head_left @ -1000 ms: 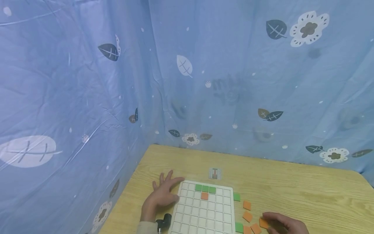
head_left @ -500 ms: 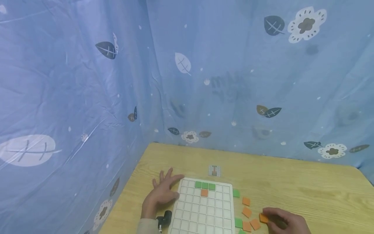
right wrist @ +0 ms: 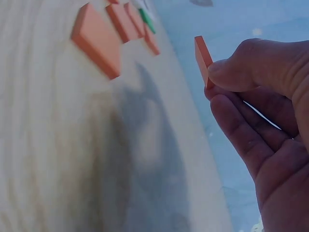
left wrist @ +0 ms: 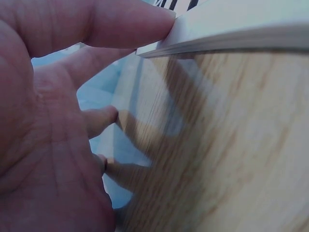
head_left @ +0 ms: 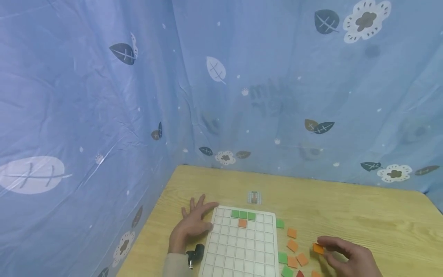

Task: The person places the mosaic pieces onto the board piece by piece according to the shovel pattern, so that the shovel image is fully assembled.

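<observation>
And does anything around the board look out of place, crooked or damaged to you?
Nothing looks spilled or plainly damaged. Green tiles on the white board sit square, but the loose orange tiles to its right lie at mixed angles. A red piece at the head view's bottom edge, partly cut off, stands out among the orange and green.

Curtain: faint, blurred letter-like marks, illegible. Card on the table: a printed grid with a central figure resembling a capital I; any lettering too small to read.
</observation>
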The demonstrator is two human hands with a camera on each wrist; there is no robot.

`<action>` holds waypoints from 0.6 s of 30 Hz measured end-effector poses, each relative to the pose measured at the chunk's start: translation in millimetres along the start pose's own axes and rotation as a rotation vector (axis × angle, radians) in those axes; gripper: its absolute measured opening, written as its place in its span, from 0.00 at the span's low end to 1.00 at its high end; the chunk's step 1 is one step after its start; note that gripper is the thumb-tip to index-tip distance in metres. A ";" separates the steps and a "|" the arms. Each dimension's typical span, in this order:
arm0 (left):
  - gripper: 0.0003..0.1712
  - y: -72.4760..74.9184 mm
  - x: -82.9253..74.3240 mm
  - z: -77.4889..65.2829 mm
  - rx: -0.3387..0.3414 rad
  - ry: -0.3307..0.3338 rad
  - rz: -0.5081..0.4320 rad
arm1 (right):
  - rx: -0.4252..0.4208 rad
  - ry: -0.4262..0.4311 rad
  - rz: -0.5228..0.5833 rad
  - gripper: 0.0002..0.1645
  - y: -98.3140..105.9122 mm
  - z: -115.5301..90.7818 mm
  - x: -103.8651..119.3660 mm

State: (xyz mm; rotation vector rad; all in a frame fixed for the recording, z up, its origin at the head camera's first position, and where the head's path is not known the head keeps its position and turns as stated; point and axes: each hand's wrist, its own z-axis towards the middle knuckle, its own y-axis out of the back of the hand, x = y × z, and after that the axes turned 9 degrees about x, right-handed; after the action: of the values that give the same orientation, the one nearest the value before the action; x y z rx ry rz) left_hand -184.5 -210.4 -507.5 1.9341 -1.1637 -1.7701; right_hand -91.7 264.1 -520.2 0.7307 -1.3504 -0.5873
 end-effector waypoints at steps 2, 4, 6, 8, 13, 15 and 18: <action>0.50 -0.3 0.9 0.8 -0.001 0.000 0.008 | -0.002 0.012 -0.011 0.24 2.6 1.2 2.9; 0.50 -0.8 2.0 1.7 -0.001 0.003 0.015 | -0.023 0.062 -0.012 0.24 4.4 2.9 5.2; 0.50 -0.8 2.7 2.4 -0.001 0.006 0.013 | -0.041 0.119 -0.004 0.25 6.0 5.3 7.3; 0.49 -0.7 2.8 2.5 -0.001 0.009 0.007 | -0.050 0.167 0.000 0.25 7.1 7.8 9.5; 0.49 -0.2 1.9 2.4 -0.004 0.012 -0.003 | -0.031 0.191 0.002 0.24 10.0 14.6 19.6; 0.49 -0.4 2.2 2.8 -0.004 0.011 -0.001 | -0.024 0.189 0.004 0.23 11.7 17.3 26.0; 0.49 -1.0 2.8 3.2 -0.002 0.011 0.000 | -0.024 0.195 0.000 0.21 13.9 21.6 35.5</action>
State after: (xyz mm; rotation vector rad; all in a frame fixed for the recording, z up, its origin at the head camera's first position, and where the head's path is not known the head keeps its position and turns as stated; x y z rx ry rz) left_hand -187.3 -210.7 -510.9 1.9397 -1.1575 -1.7579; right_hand -108.7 243.7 -485.3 0.7488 -1.1613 -0.5174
